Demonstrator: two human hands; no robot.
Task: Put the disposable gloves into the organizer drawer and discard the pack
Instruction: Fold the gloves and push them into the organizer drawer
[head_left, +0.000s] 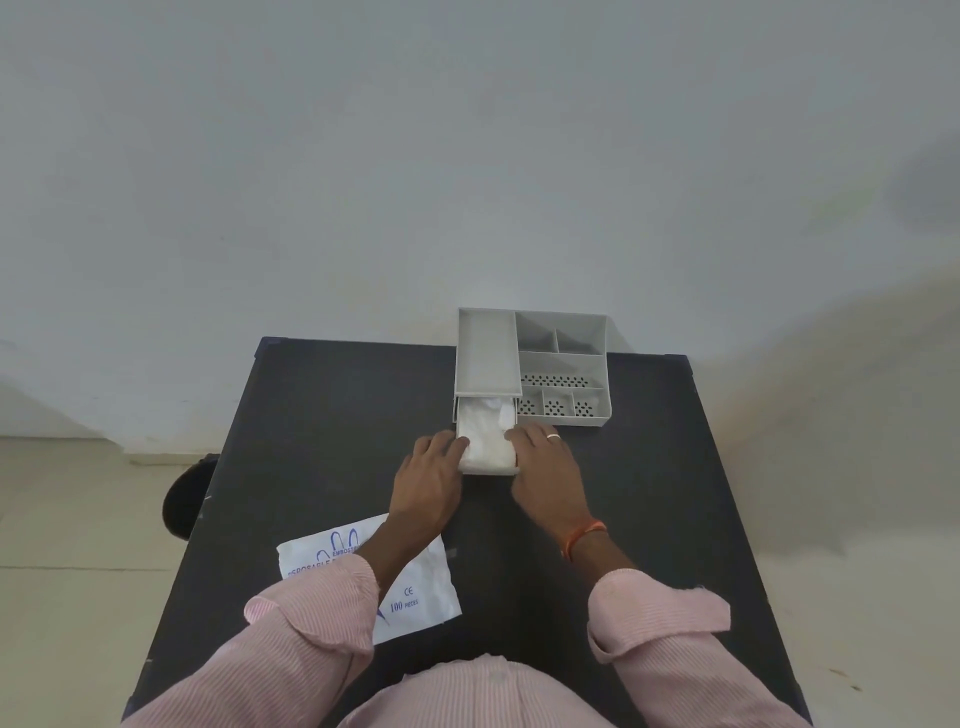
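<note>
Flanking pulled-out organizer drawer (487, 470), your left hand (429, 475) and right hand (546, 464) rest flat, fingers loosely extended, gripping nothing. Fingertips touch drawer sides. Disposable gloves (485, 434) lie bunched inside drawer. Glove pack (415, 587) lies flat on black table (322, 415), partly under your left forearm.

Pink shirt, fine vertical stripes; long sleeves (311, 623) with cuffs turned back at forearm. Silver ring (553, 437) on finger of right hand (545, 462). Orange thread band (584, 538) around right wrist. Left hand (428, 478) bare.
</note>
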